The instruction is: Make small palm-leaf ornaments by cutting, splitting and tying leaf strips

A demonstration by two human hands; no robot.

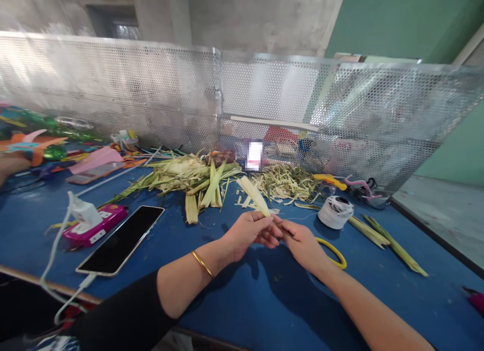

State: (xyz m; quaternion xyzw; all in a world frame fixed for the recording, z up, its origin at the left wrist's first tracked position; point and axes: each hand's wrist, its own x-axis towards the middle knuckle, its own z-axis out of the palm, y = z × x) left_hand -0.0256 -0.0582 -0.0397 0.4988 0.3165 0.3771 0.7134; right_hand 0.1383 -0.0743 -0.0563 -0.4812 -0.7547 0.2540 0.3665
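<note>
Pinching a pale leaf strip (254, 193), the left hand (249, 234) is holding it tilted, left of the string spool (336, 213). The right hand (302, 244) is curling its fingers by the strip's lower end, their exact grip hidden, while a yellow loop (342, 260) is lying in front of the spool.

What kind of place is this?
Probably a craft workshop, though I can't be certain. There's a big blue worktable with a messy heap of pale green plant strips, a roll of white string, and a metal screen full of holes standing behind.
</note>
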